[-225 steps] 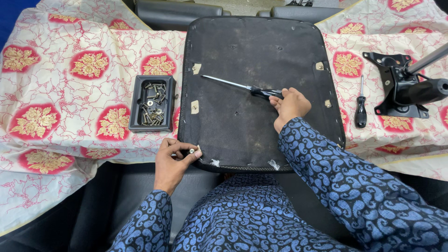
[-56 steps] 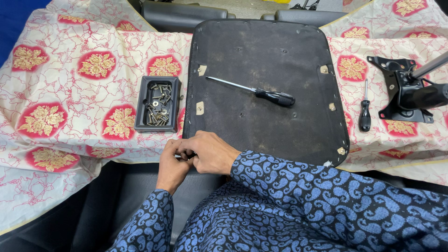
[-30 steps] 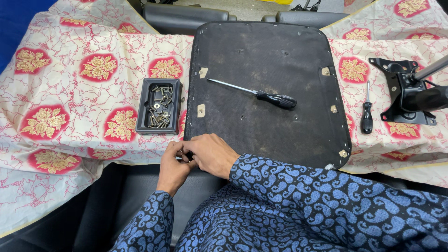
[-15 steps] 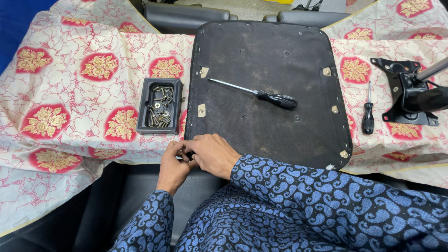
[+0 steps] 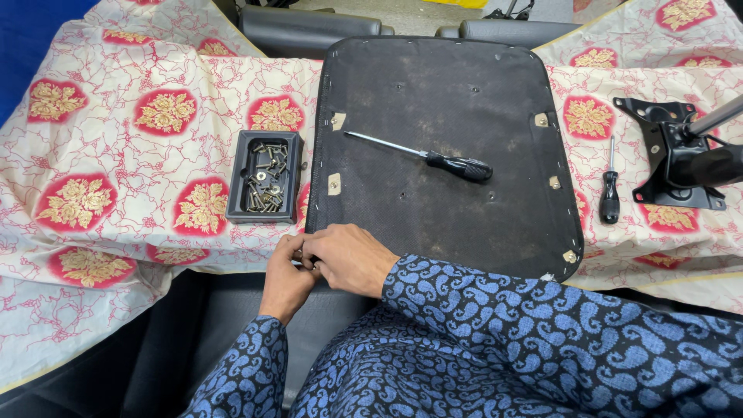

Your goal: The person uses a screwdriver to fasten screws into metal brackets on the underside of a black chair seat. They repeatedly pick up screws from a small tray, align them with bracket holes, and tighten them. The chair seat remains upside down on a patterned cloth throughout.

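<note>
A black seat panel (image 5: 449, 116) lies underside up on a patterned cloth. A black-handled screwdriver (image 5: 433, 159) rests loose on its middle. My left hand (image 5: 282, 282) and my right hand (image 5: 348, 255) meet at the panel's near left corner, fingers pinched together around something small and dark that is mostly hidden. A black tray (image 5: 265, 176) with several screws sits just left of the panel, a short way above my hands.
A second, smaller screwdriver (image 5: 610, 193) lies right of the panel. A black metal chair mechanism (image 5: 677, 159) with a grey post sits at the far right. Black cushions (image 5: 309, 23) lie behind the panel, and a dark seat (image 5: 209, 325) sits below my hands.
Since the oldest frame my right hand has let go of the screwdriver and come down to join the left at the near corner. In the last second both hands barely moved.
</note>
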